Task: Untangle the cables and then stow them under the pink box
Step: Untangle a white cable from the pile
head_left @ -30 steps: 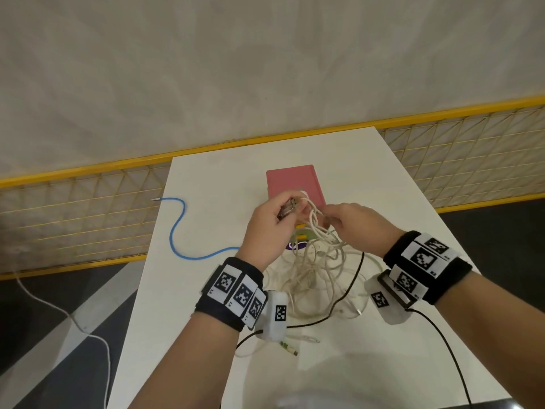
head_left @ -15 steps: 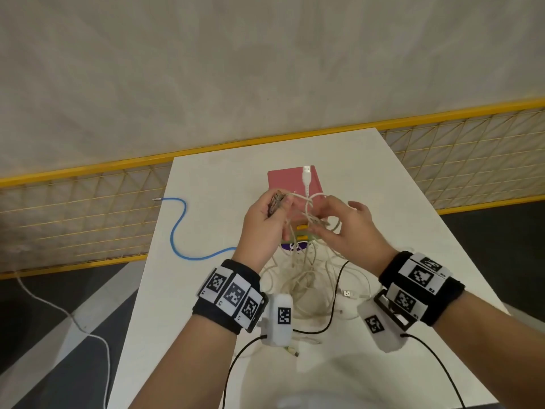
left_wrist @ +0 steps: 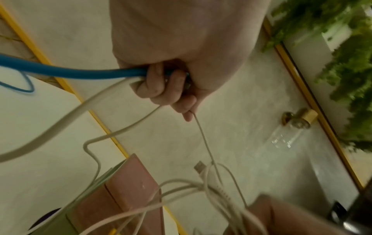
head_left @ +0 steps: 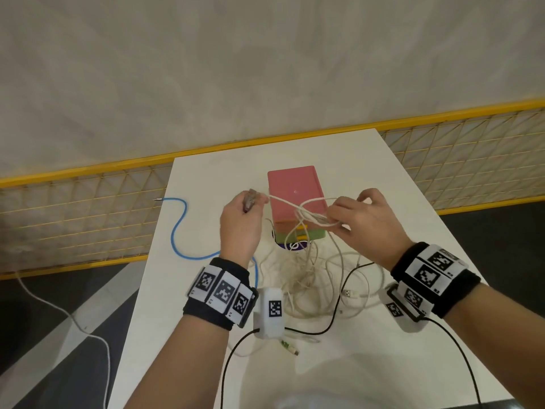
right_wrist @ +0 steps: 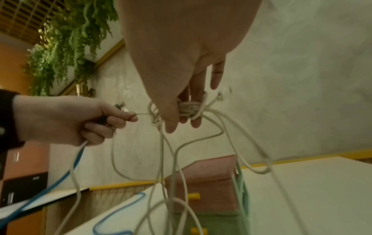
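white cables [head_left: 306, 270] hang tangled above the worktop [head_left: 383, 364], just in front of the pink box [head_left: 295, 190]. left hand [head_left: 240, 228] grips blue cable [head_left: 177, 234] + a white strand; right hand [head_left: 364, 225] pinches the knotted bunch.

A white table [head_left: 368, 160] is standing against a pale wall [head_left: 236, 69]; yellow mesh fencing [head_left: 88, 208] is running behind; greenery [left_wrist: 342, 47] is hanging overhead.

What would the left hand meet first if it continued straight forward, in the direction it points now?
Probably nothing on the table: the left hand points past the pink box's left side, toward the yellow railing. Depth is uncertain.
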{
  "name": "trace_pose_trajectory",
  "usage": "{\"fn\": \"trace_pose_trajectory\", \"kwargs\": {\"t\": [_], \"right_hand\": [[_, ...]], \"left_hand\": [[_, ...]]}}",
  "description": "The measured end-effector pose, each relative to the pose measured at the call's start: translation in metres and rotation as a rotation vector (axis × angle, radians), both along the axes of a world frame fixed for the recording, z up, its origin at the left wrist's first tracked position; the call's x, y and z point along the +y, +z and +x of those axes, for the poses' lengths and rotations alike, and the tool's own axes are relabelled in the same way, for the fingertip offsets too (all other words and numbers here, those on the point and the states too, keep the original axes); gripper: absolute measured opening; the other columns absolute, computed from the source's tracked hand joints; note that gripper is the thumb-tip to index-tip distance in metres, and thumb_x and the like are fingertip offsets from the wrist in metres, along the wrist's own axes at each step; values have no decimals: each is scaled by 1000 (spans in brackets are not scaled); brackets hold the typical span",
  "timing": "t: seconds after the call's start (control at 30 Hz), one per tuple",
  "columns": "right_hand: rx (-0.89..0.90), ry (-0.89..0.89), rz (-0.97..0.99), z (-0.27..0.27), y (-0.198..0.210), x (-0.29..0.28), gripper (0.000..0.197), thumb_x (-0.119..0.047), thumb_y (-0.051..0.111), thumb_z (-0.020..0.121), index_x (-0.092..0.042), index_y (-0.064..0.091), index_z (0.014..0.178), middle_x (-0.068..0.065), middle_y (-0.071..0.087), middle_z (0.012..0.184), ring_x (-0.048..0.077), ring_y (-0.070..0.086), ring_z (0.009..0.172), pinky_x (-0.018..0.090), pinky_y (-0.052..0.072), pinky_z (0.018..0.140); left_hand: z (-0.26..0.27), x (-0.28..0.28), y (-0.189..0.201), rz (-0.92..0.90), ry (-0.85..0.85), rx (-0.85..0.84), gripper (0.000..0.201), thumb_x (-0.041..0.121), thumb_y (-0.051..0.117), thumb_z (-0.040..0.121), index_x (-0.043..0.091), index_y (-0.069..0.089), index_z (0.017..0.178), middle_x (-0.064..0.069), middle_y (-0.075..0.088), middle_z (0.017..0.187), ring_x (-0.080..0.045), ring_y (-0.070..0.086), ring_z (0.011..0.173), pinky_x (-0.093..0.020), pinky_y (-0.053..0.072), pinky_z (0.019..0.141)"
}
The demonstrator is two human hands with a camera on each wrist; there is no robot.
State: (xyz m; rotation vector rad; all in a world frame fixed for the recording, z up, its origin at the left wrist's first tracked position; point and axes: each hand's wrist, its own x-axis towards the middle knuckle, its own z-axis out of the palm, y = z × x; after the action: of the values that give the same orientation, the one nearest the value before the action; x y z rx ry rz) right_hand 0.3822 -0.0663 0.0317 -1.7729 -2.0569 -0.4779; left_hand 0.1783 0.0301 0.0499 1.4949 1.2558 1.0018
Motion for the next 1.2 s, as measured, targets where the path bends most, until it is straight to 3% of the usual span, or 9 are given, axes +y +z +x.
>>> {"fn": "trace_pose_trajectory", "kwargs": {"t": [0.13,0.3,0.4,0.5,0.6,0.77,0.87,1.07,1.2], "right_hand": [[-52,24,-125,8,-7,-12,13,-26,71,76,-25,61,84,-13,67,95,10,65,76,41,40,85],[159,-83,-169,-1,-2,-10,41,-47,36,93,-27,68,77,-15,71,89,6,56,65,34,38,80],[315,-168,-181,2,-1,-2,28,-45,53,89,-23,59,73,-12,65,73,8,48,58,32,36,81],[398,-190,-278,6,-2,3,16,-29,64,84,-19,53,89,-11,64,75,13,54,63,33,38,84],[415,-157,-278,4,-5,3,11,-24,67,84,-20,59,91,-14,65,76,11,55,64,35,39,88],[375,-110,-237,-6,-5,3,14,-22,71,81,-19,64,92,-9,72,84,16,64,73,28,30,84],[368,-99,-245,-10,-2,1,16,-27,74,79,-22,62,88,-13,68,80,12,60,68,30,31,83],[440,-49,-355,-8,-9,-1,20,-37,52,94,-22,55,107,-14,70,89,5,55,64,33,36,91],[507,-65,-395,-8,-13,6,16,-25,48,97,-17,46,110,-12,67,76,9,54,55,29,36,70]], "left_hand": [[-10,8,5,35,67,-45,19,21,57,94,21,68,79,7,51,62,-12,43,59,-30,39,66],[-3,1,9,120,-21,-44,17,23,56,96,20,69,86,18,53,57,-2,47,62,-26,36,65],[-4,4,14,132,12,-37,17,22,56,96,23,69,86,17,56,59,-3,49,62,-26,38,65],[-6,6,10,260,31,218,16,22,58,95,29,70,101,9,63,94,-9,59,78,-28,45,73],[-2,-4,7,591,-51,401,33,14,65,88,30,68,117,9,53,120,3,56,83,-17,47,70],[21,-21,4,685,-517,626,35,9,65,83,28,68,113,16,58,115,-7,61,85,-19,43,64],[28,-17,-2,613,-522,782,25,18,63,88,29,67,111,12,62,106,-14,61,86,-24,35,60],[26,-12,-1,583,-524,731,17,15,65,87,20,71,101,2,62,91,-23,60,81,-30,39,61],[21,-14,4,584,-601,709,28,3,58,85,18,70,106,1,60,96,-23,58,81,-33,42,64]]}}
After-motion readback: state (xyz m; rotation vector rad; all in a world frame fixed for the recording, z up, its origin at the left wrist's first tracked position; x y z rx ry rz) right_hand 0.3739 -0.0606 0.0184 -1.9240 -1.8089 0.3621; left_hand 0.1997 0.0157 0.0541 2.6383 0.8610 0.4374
